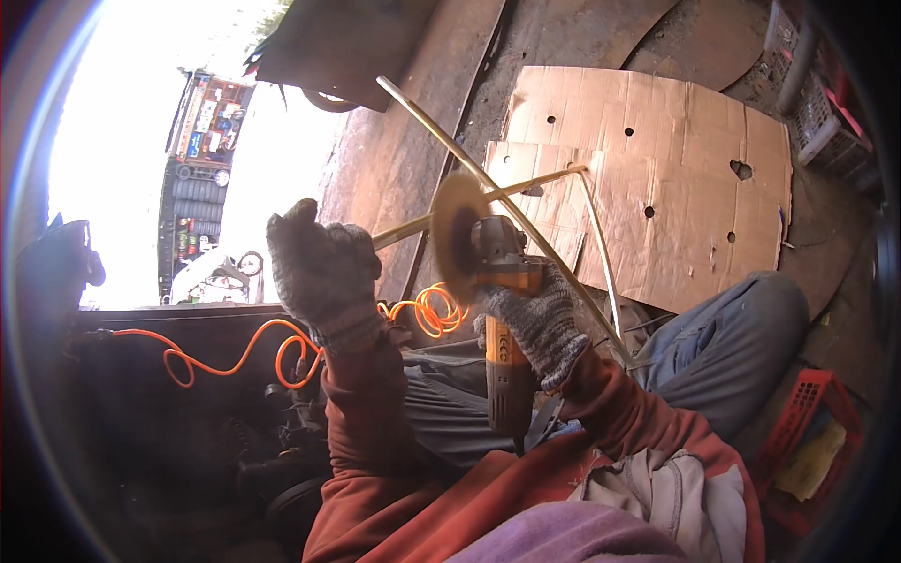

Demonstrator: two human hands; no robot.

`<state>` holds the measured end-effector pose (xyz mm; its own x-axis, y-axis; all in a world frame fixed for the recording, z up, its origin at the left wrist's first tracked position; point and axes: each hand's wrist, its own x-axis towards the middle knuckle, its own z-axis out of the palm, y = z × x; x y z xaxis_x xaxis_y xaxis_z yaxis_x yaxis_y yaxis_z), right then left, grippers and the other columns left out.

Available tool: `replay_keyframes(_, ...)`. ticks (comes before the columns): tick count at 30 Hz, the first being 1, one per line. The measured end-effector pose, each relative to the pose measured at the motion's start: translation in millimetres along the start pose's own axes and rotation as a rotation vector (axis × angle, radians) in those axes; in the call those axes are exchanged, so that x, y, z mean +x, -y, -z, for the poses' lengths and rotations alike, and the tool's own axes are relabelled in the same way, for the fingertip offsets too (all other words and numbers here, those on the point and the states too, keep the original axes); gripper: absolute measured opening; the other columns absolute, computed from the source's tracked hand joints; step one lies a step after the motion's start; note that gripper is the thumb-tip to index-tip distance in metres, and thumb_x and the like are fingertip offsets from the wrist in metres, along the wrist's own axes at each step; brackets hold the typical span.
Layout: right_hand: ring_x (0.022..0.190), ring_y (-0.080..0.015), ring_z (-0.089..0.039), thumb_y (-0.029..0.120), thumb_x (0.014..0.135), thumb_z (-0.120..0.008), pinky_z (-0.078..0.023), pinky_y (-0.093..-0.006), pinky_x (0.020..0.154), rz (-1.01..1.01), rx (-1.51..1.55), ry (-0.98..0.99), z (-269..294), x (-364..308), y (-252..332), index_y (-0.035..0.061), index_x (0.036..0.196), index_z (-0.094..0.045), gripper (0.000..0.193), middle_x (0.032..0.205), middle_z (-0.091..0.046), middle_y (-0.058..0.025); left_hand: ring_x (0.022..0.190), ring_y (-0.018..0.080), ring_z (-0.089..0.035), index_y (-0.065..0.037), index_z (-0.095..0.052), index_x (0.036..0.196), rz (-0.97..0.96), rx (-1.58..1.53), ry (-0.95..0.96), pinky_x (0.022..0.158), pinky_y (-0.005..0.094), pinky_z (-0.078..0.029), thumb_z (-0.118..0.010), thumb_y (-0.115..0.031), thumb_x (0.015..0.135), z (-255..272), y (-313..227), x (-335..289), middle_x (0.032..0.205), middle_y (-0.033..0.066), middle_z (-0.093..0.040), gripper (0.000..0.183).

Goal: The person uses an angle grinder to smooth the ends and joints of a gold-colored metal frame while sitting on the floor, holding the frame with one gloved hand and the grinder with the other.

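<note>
At nine o'clock from the middle of the view, the left hand (324, 267), in a grey knitted glove, is curled into a fist around one end of a thin bent rod (402, 231). From that fist the rod runs toward two o'clock, passes behind the grinding disc (457, 235), then bends sharply and drops toward five o'clock.

The right hand (537, 324), gloved the same way, is wrapped around the grinder (507, 380), just below and to the five o'clock side of the disc. The handle points down to six o'clock. The disc is blurred and overlaps the bent rod; whether the two touch, I cannot tell.

A longer straight rod (441, 136) slants from eleven to four o'clock, crossing the bent one just beside the disc.

Toward two o'clock, cardboard (690, 220) with several holes lies on the floor (587, 33), and a plastic basket (826, 131) stands past it. An orange cord (239, 364) loops away toward eight o'clock. At four o'clock is a red crate (786, 436).
</note>
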<state>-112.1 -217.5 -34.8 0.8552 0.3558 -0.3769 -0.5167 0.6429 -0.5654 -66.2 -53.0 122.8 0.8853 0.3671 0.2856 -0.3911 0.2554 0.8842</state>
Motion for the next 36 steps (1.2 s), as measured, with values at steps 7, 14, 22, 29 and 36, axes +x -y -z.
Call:
replay_keyframes(7, 0.075, -0.0167, -0.067, 0.022, 0.072, -0.085, -0.056, -0.0332, 0.068, -0.076, 0.009, -0.040, 17, 7, -1, 0.0030, 0.111, -0.055, 0.052, 0.092, -0.068, -0.0098, 0.044, 0.0191, -0.047, -0.001, -0.062, 0.104, -0.017, 0.022, -0.086, 0.037, 0.0342, -0.039, -0.052, -0.032, 0.100, -14, 13, -3, 0.058, 0.0023, -0.046, 0.033)
replay_keyframes(14, 0.078, -0.0175, -0.068, 0.019, 0.072, -0.084, -0.058, -0.0334, 0.070, -0.108, 0.086, -0.026, 11, 2, 14, 0.0030, 0.110, -0.059, 0.048, 0.091, -0.069, -0.0098, 0.047, 0.0182, -0.049, 0.002, -0.061, 0.106, -0.071, 0.269, -0.246, 0.036, 0.0337, -0.039, -0.053, -0.034, 0.100, -14, 8, -8, 0.058, 0.0017, -0.046, 0.037)
replay_keyframes(22, 0.058, -0.0226, -0.067, 0.009, 0.082, -0.075, -0.058, -0.0365, 0.052, -0.015, 0.102, -0.009, 11, 4, 18, 0.0052, 0.111, -0.062, 0.033, 0.081, -0.066, -0.0097, 0.044, 0.0111, -0.033, 0.002, -0.060, 0.104, -0.010, -0.024, 0.170, 0.050, 0.0308, -0.039, -0.044, -0.031, 0.104, 11, 4, -7, 0.056, -0.0025, -0.038, 0.037)
replay_keyframes(29, 0.061, -0.0225, -0.068, 0.009, 0.082, -0.076, -0.058, -0.0355, 0.053, 0.012, 0.094, 0.018, 6, -8, 14, 0.0045, 0.112, -0.060, 0.033, 0.083, -0.067, -0.0104, 0.043, 0.0111, -0.034, 0.004, -0.055, 0.111, -0.051, 0.113, 0.207, 0.044, 0.0341, -0.039, -0.039, -0.033, 0.106, 0, 5, -2, 0.057, -0.0025, -0.037, 0.041)
replay_keyframes(36, 0.088, -0.0160, -0.067, 0.017, 0.074, -0.086, -0.057, -0.0317, 0.079, 0.041, 0.028, 0.043, -5, -12, 6, 0.0031, 0.113, -0.056, 0.051, 0.098, -0.068, -0.0070, 0.043, 0.0152, -0.041, 0.004, -0.055, 0.115, -0.175, 0.310, -0.097, 0.042, 0.0357, -0.042, -0.046, -0.031, 0.100, -22, 11, 16, 0.060, -0.0014, -0.039, 0.039)
